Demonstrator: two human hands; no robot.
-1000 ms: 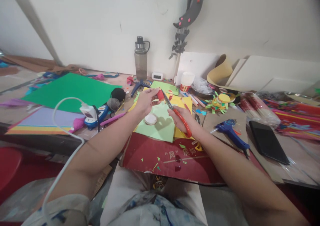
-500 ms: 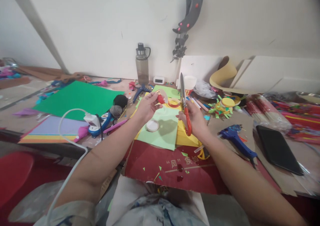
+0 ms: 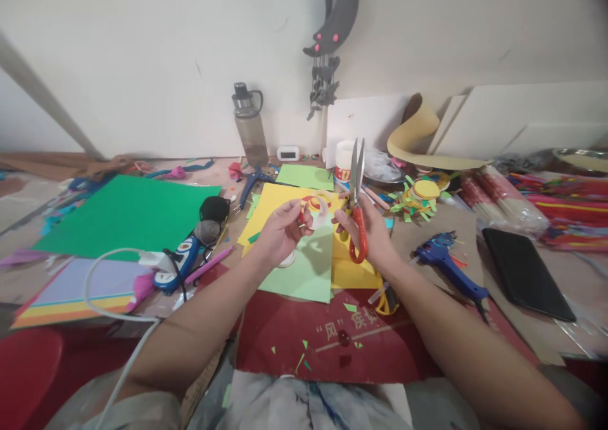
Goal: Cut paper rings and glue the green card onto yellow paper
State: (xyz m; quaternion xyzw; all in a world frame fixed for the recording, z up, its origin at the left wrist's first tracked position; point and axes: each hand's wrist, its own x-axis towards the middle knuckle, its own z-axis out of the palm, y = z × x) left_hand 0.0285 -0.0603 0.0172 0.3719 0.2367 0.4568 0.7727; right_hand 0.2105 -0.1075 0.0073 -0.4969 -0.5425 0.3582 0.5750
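Note:
My left hand (image 3: 286, 230) pinches a small red-and-white piece (image 3: 303, 212), which looks like paper. Part of the piece is hidden by the fingers and its outline is blurred. In my right hand (image 3: 370, 227) is a pair of scissors (image 3: 360, 237) with red handles, the blades pointing up and slightly apart. The blades stand to the right of the piece, not touching it. Below both hands lie a light green sheet (image 3: 304, 284) and yellow sheets (image 3: 354, 275). A round white lid-like disc (image 3: 287, 261) shows partly under my left wrist.
A red board (image 3: 285, 328) with paper scraps lies in front. Rightward are a blue glue gun (image 3: 449, 268), a black phone (image 3: 527, 275) and a yellow-green paper craft (image 3: 420, 199). Leftward lie a large green sheet (image 3: 133, 215) and a white cable (image 3: 128, 354). A bottle (image 3: 251, 132) stands behind.
The camera view has shifted, so the background sits further left. The scissor blades have spread slightly and the held piece has turned and dropped a little.

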